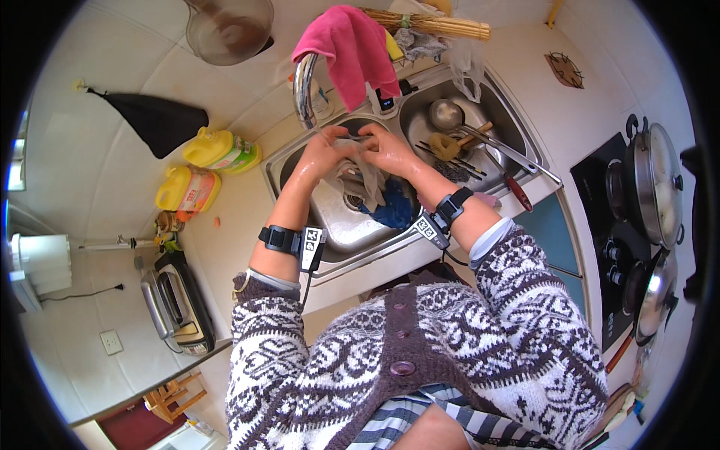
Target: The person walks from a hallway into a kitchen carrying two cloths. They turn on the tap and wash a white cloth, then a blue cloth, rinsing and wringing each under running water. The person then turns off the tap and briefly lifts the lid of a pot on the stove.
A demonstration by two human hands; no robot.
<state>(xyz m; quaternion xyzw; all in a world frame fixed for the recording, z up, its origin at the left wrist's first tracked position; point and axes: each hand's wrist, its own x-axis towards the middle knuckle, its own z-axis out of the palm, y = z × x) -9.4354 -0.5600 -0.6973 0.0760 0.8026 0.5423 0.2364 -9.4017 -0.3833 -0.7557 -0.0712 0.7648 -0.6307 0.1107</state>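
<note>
Over the left basin of a stainless steel sink (343, 225), my left hand (329, 154) and my right hand (388, 149) hold a wet, pale translucent cloth or bag (365, 177) between them, by its upper edge. Its lower part hangs toward the drain. A blue cloth (394, 205) lies beside it in the basin, below my right hand. Both hands look wet, with fingers bent around the pale material. The chrome faucet (304, 93) arches just above my left hand, with a pink towel (351, 53) draped over it.
The right basin holds a ladle (448, 115), a brush (444, 147) and a scouring pad (451, 171); a red-handled utensil (518, 193) crosses its edge. Yellow jugs (188, 190) stand left, near an electric grill (180, 304). A lidded pan (655, 185) sits on the cooktop (590, 180) at right.
</note>
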